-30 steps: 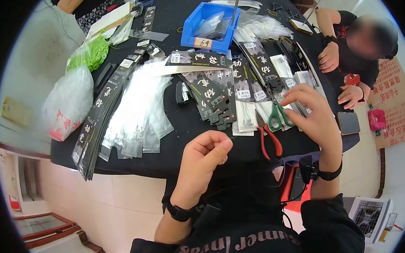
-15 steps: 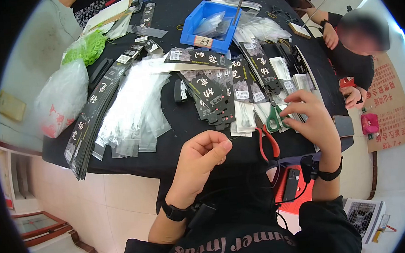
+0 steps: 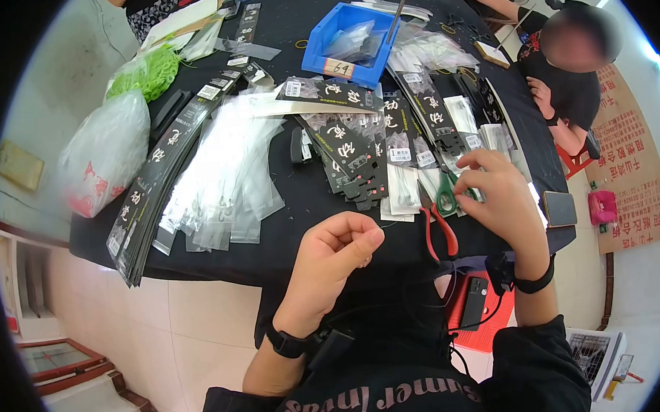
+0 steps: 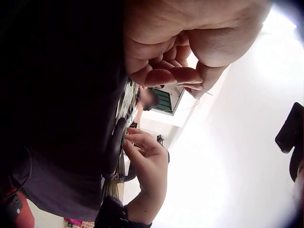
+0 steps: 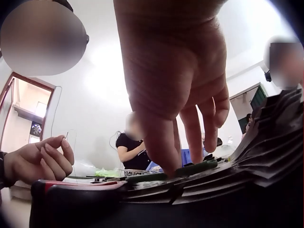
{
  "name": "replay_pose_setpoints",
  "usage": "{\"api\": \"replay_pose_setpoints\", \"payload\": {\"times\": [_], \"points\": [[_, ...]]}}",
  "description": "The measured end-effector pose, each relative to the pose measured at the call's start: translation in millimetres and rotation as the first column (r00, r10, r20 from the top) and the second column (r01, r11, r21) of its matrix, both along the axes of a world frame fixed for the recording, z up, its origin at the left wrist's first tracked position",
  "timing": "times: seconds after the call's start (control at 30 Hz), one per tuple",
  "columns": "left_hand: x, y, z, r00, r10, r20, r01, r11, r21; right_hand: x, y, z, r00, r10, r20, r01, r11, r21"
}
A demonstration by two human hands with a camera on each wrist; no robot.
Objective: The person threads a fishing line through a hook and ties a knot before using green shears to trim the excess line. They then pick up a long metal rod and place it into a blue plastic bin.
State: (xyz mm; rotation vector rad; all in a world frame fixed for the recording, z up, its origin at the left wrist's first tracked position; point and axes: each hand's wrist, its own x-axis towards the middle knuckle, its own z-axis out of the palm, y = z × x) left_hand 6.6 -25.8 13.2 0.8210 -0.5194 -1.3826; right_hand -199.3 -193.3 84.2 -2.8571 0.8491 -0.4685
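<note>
my left grip [image 3: 333, 255] pinches a thin wire [image 5: 65, 136] by the surface [image 3: 286, 231] edge. my right grip [image 3: 499, 195] is spread, fingertips on the scissors [image 3: 445, 193], beside the pliers [image 3: 443, 233].

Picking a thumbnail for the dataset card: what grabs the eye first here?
A fan of clear bags and black cards covers the dark table, with a blue bin beyond. Nearer, the left hand pinches a thin line; the right hand touches green scissors beside red pliers.
</note>
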Motion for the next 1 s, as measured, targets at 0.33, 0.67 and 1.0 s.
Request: {"api": "replay_pose_setpoints", "payload": {"times": [0.33,0.67,1.0], "points": [[-8.5,3.0,1.8,0.990,-0.002,-0.138,-0.005,0.999,-0.051,-3.9,11.6,3.9,0.934,0.027,0.356,-0.120,0.963,0.242],[-28.5,1.1,14.9,0.954,-0.149,-0.260,0.104,0.978,-0.181,31.0,65.0,-36.0,0.589,-0.326,0.739,-0.634,0.381,0.673],[-30.4,4.1,10.7,0.988,-0.006,-0.153,-0.019,0.987,-0.158,36.8,78.0,-41.6,0.590,-0.314,0.744,-0.557,0.508,0.657]]}}
